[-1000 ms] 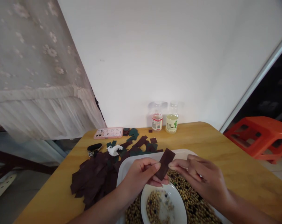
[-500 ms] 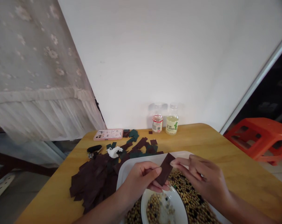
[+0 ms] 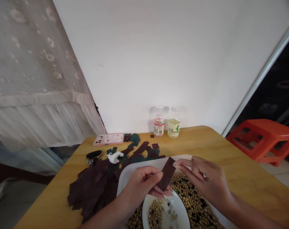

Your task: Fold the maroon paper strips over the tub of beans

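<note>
A flat dark brown rectangular piece (image 3: 166,175), perhaps cloth or leather, is held at a slant above a white tray. My left hand (image 3: 146,181) grips it with the thumb on top and the fingers beneath. At the piece's upper right edge, my right hand (image 3: 201,175) has its thumb and forefinger pinched together. Under the hands, the white tray (image 3: 129,170) holds many small round tan and black beads or beans (image 3: 189,194). A white bowl (image 3: 186,213) sits in the tray with a scattering of the same inside.
Left of the tray lies a heap of similar brown pieces (image 3: 92,187), with dark green pieces (image 3: 135,139) behind. A crumpled white tissue (image 3: 115,157), black key fob (image 3: 94,155), phone (image 3: 108,139) and two bottles (image 3: 158,127) are on the wooden table (image 3: 242,168). An orange stool (image 3: 266,136) stands right.
The view has shifted slightly, moving the scene a little to the left. Both hands keep nearly the same hold on the brown piece.
</note>
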A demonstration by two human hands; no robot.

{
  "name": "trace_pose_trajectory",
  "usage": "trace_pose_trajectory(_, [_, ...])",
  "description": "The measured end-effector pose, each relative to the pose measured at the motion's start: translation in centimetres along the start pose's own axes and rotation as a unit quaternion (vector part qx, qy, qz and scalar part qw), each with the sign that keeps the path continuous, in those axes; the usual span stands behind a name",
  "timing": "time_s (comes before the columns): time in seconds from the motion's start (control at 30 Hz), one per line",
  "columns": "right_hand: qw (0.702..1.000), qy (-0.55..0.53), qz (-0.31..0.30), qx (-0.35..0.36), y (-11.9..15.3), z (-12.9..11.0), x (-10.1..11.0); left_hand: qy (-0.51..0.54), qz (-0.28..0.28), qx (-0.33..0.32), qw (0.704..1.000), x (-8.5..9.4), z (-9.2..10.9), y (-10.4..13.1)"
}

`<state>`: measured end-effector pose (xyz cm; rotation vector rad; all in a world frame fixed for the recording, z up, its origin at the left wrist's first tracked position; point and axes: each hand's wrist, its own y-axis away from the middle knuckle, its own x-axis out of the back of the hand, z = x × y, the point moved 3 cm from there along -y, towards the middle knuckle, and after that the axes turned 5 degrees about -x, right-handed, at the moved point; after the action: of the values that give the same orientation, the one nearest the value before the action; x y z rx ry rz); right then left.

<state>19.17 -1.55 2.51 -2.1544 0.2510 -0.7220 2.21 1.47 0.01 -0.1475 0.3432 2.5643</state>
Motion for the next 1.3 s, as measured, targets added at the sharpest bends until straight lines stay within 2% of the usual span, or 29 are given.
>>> trace_pose_trajectory(0.13, [0.998, -0.002, -0.041, 0.038, 0.07, -0.13, -0.39, -0.006, -0.003, 0.006, 1.000, -0.14, 0.14, -0.01])
trace_pose_trajectory(0.27, [1.000, -0.008, -0.005, -0.012, 0.01, 0.15, -0.20, -0.005, 0.005, 0.003, 1.000, -0.10, 0.18, -0.08])
trace_pose_trajectory(0.43, [0.999, 0.014, -0.042, 0.016, 0.02, -0.32, -0.36, -0.013, -0.006, 0.004, 1.000, -0.08, 0.09, -0.07])
trace_pose_trajectory(0.57, [0.999, 0.006, 0.006, -0.048, -0.01, 0.19, -0.07, -0.009, -0.001, -0.001, 1.000, -0.04, 0.11, -0.03])
trace_pose_trajectory(0.7, [1.000, -0.015, -0.022, -0.013, 0.03, 0.04, -0.27, -0.010, -0.002, 0.005, 1.000, -0.14, 0.14, 0.02])
trace_pose_trajectory(0.83, [0.998, -0.007, 0.014, -0.057, 0.02, 0.37, -0.04, -0.010, 0.003, 0.004, 1.000, -0.20, 0.27, 0.04])
trace_pose_trajectory(0.93, [0.999, -0.018, -0.005, -0.042, 0.05, 0.30, -0.15, -0.017, -0.001, 0.005, 1.000, -0.25, 0.33, 0.04])
trace_pose_trajectory(1.1, [0.998, -0.010, 0.023, -0.064, 0.06, 0.56, 0.04, -0.009, -0.003, 0.006, 1.000, -0.20, 0.24, 0.03])
trace_pose_trajectory(1.3, [0.997, -0.030, -0.020, -0.061, 0.21, 0.54, -0.40, 0.038, 0.007, -0.016, 0.999, 0.05, 0.37, 0.00])
